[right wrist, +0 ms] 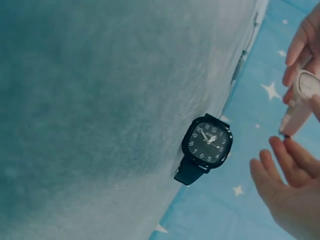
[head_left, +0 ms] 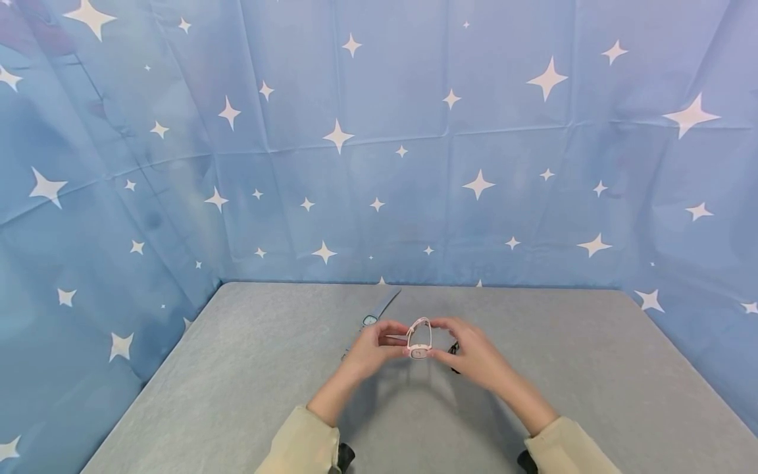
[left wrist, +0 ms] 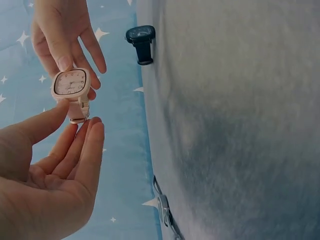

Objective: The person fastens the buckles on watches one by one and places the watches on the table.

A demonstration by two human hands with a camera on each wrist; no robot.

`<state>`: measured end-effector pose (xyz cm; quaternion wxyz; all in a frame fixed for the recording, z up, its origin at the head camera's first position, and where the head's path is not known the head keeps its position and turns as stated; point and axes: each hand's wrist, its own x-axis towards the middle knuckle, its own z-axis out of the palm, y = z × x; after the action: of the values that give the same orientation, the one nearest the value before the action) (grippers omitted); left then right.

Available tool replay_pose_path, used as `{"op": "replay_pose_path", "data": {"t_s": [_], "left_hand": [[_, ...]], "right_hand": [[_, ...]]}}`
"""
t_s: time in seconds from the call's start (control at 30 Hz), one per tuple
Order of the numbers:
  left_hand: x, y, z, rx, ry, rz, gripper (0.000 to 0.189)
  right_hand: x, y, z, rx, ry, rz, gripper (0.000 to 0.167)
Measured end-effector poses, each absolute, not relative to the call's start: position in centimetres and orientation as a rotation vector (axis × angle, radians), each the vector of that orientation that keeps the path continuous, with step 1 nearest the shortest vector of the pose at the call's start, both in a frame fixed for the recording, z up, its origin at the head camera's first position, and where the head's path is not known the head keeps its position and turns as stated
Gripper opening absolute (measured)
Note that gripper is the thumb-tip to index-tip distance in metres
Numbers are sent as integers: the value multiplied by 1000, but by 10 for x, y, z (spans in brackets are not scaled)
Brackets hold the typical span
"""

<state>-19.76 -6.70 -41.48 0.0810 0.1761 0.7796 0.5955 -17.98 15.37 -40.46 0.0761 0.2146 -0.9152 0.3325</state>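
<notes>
Both hands hold a pale pink wristwatch (head_left: 419,353) above the table, its strap closed into a loop and its dial facing me. My left hand (head_left: 373,349) has its thumb on one side of the case; in the left wrist view its fingertips reach the buckle end of the strap. From the other side my right hand (head_left: 474,352) grips the watch, thumb at the case edge and fingers behind. A black wristwatch (right wrist: 207,142) rests on the table, partly hidden behind the right hand in the head view. Beyond the left hand lies a blue-grey wristwatch (head_left: 379,311), partly covered by it.
The grey table (head_left: 249,375) extends to both sides of the arms. A blue curtain (head_left: 403,178) with white stars hangs along its back and sides.
</notes>
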Motion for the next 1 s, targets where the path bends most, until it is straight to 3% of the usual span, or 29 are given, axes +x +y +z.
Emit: {"op": "replay_pose_path", "data": {"t_s": [1.0], "left_hand": [[-204, -58, -431, 519, 2725, 1094, 21]], "right_hand": [[-191, 150, -422, 670, -3005, 676, 47]]}}
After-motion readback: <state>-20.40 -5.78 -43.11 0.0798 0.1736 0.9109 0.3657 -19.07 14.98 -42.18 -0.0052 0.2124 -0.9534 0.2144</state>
